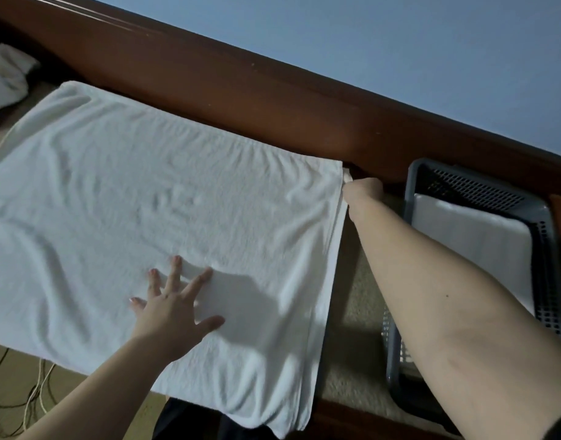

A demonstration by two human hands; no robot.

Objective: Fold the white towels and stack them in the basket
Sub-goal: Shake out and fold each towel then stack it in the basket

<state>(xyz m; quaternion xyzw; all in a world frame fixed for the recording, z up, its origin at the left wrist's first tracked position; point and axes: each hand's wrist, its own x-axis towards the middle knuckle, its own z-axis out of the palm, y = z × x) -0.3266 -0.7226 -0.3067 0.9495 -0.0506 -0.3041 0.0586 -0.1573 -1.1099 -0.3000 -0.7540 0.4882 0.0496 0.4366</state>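
White towel (165,198) spread flat on carpet, along the wooden bed frame (241,100). My left hand (174,306) presses it, fingers spread; right hand (361,192) pinches the far right corner. I'd square edges before folding. Basket (412,173) right, one folded towel (473,242) inside.

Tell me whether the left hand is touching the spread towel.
Touching. The head view shows the left hand lying flat on the spread towel, fingers straight and splayed against the cloth with no gap beneath them.
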